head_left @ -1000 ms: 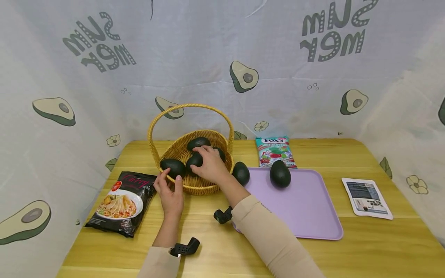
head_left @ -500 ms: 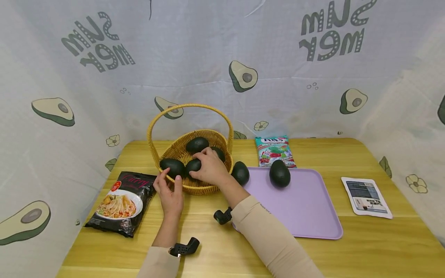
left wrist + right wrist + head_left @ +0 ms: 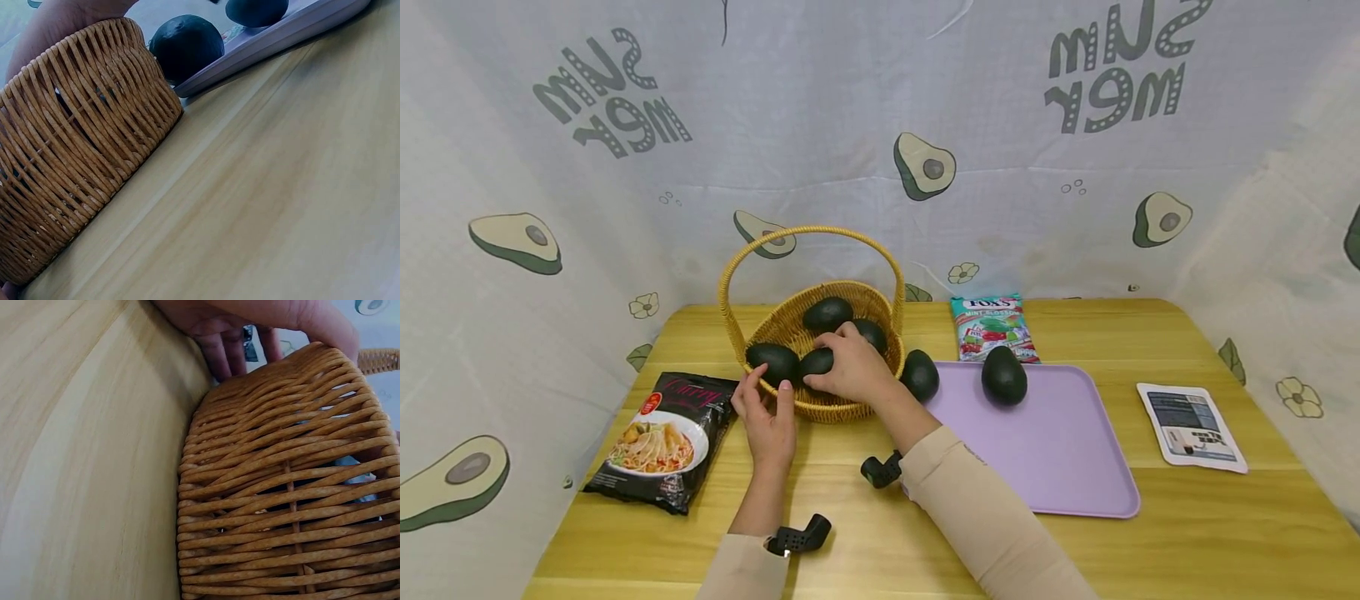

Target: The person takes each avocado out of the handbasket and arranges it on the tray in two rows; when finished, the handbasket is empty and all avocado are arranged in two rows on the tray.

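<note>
In the head view a yellow wicker basket (image 3: 842, 412) with a tall hoop handle holds several dark green avocados. My right hand (image 3: 856, 368) reaches inside, with fingers and thumb around an avocado (image 3: 817, 362) near the front middle. Its right part is hidden by the hand. At the basket's front left, my left hand (image 3: 769, 421) holds the rim, with thumb and fingers against it. Close to those fingertips lies another avocado (image 3: 773, 362). Further avocados rest at the back (image 3: 828, 314) and right (image 3: 870, 333). The wrist views show mostly the basket's woven side (image 3: 94, 119).
A lilac tray (image 3: 1060, 450) stands to the right with an avocado (image 3: 1004, 377) on it. Another avocado (image 3: 920, 375) sits between basket and tray. Around them are a black noodle packet (image 3: 662, 442), a candy bag (image 3: 994, 328) and a white pouch (image 3: 1192, 427).
My right hand has shifted slightly down with the avocado in the basket, and more of the right-hand avocado shows. The left hand stays at the rim.
</note>
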Motion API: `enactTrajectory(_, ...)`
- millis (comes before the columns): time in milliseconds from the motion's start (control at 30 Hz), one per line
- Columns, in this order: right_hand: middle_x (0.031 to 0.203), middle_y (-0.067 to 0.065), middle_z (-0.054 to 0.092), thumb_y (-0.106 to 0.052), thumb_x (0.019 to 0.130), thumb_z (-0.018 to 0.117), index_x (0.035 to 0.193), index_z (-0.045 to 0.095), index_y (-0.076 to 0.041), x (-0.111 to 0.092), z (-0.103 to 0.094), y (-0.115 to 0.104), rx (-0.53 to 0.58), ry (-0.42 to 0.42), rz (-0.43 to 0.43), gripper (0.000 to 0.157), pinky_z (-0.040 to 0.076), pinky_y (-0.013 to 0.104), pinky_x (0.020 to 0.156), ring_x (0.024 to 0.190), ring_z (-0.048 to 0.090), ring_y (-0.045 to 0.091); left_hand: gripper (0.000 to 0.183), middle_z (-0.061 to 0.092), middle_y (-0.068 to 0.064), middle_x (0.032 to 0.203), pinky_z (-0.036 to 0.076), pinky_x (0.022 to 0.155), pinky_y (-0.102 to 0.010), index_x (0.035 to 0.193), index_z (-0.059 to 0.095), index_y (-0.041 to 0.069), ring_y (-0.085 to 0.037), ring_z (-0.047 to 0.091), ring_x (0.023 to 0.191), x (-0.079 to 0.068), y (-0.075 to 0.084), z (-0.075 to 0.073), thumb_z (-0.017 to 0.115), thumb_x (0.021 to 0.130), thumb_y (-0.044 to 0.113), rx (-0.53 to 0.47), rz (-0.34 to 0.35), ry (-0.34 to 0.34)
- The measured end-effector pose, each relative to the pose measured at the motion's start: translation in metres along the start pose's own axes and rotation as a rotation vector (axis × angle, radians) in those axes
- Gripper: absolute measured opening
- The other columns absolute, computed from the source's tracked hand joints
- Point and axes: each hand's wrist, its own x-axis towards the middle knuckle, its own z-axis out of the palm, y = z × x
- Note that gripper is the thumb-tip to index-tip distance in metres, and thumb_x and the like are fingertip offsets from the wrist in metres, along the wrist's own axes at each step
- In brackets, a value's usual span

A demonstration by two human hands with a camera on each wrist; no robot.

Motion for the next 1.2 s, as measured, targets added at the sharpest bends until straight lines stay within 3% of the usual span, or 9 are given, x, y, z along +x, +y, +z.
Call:
enactTrajectory(400, 0.14, 0.008, 0.059, -0.044, 0.087, 0.078, 0.136, 0.061, -0.019, -0.008, -0.008, -0.002, 0.217, 0.198, -0.036, 0.059, 0.05, 0.05, 0.104, 0.126, 0.057, 0.03, 0.042, 0.026, -0.019, 0.151, 0.042, 0.107, -0.053, 0.14, 0.049, 0.01, -0.037, 0.049, 0.132, 0.0, 0.001, 0.003, 0.061, 0.101, 0.02, 0.007, 0.03, 0.021)
enactTrajectory(600, 0.139, 0.006, 0.056, -0.044, 0.087, 0.079, 0.136, 0.06, -0.02, -0.019, -0.012, -0.006, 0.274, 0.26, -0.044, 0.058, 0.051, 0.051, 0.101, 0.123, 0.057, 0.03, 0.04, 0.028, -0.019, 0.148, 0.041, 0.108, -0.052, 0.138, 0.05, 0.009, -0.035, 0.049, 0.131, 0.0, 0.0, 0.004, 0.061, 0.1, 0.017, 0.004, 0.031, 0.034)
enactTrajectory(1000, 0.133, 0.009, 0.05, -0.038, 0.086, 0.081, 0.139, 0.059, -0.02, -0.05, -0.023, -0.009, 0.355, 0.306, -0.018, 0.06, 0.05, 0.053, 0.098, 0.114, 0.058, 0.031, 0.037, 0.03, -0.015, 0.149, 0.044, 0.105, -0.056, 0.135, 0.053, 0.01, -0.038, 0.052, 0.126, 0.0, 0.0, 0.004, 0.061, 0.099, 0.013, -0.002, 0.022, 0.085)
enactTrajectory(1200, 0.134, 0.009, 0.049, -0.035, 0.086, 0.08, 0.141, 0.057, -0.021, -0.063, -0.034, -0.004, 0.383, 0.31, -0.02, 0.061, 0.051, 0.052, 0.096, 0.114, 0.059, 0.03, 0.036, 0.03, -0.014, 0.151, 0.044, 0.1, -0.04, 0.136, 0.053, 0.011, -0.034, 0.053, 0.124, 0.001, 0.0, 0.003, 0.06, 0.1, 0.015, -0.002, 0.011, 0.095)
